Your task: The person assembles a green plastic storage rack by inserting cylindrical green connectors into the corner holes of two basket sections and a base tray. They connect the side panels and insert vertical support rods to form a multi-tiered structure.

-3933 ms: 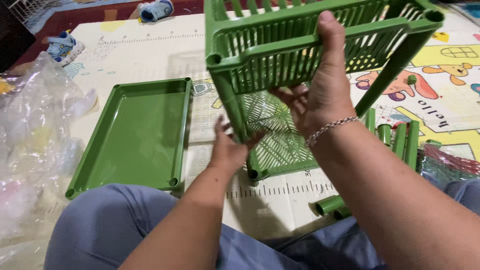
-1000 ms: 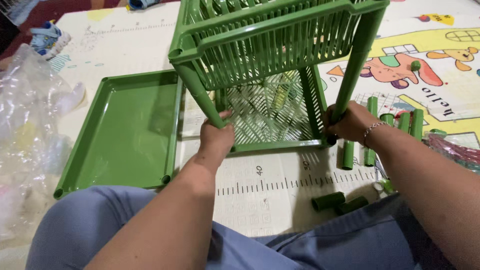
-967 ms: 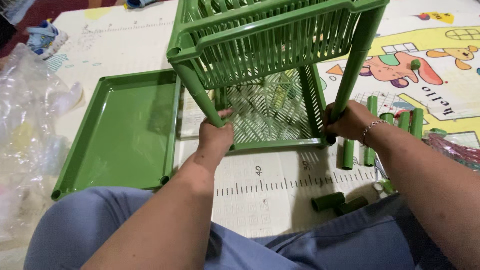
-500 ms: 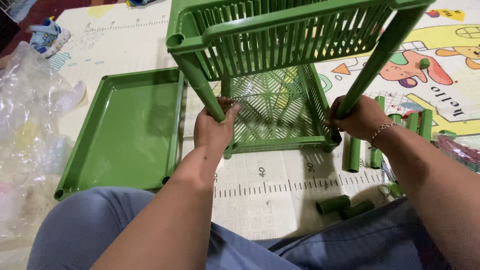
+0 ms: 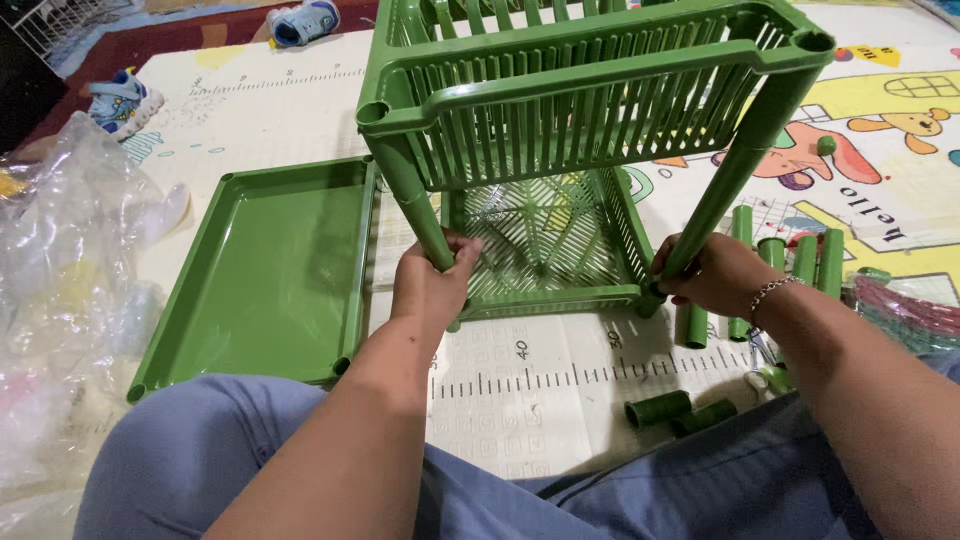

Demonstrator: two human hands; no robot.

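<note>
A green plastic rack stands on the play mat, its upper slatted basket (image 5: 590,95) raised on green tube legs over a lower basket (image 5: 545,245). My left hand (image 5: 432,283) grips the bottom of the front left leg (image 5: 412,205). My right hand (image 5: 712,275) grips the foot of the front right leg (image 5: 745,150) at the lower basket's corner. A chain bracelet sits on my right wrist.
A flat green tray (image 5: 265,270) lies to the left of the rack. Several loose green tubes (image 5: 790,265) lie to the right, and two short ones (image 5: 680,412) lie near my knee. Crumpled clear plastic wrap (image 5: 70,290) fills the left side. Small shoes (image 5: 300,20) rest at the mat's far edge.
The rack went from held up and tilted to standing on the mat. Both hands slid down to the feet of the two front legs.
</note>
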